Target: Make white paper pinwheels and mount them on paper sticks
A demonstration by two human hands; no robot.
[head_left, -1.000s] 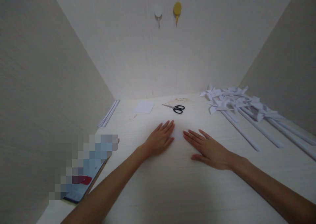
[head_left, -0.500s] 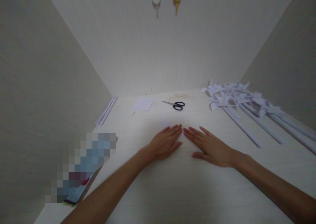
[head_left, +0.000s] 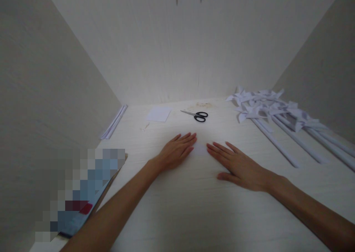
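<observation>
Bare left hand (head_left: 177, 151) is lying farther from the bare right hand (head_left: 236, 167) than before; both are resting palm-down, opened out, gripping nothing; small thin white paper (head_left: 200, 150) is showing between them on the pale, streaked wooden-looking tabletop (head_left: 194, 211); greyish walls (head_left: 183, 52) are enclosing it.
</observation>
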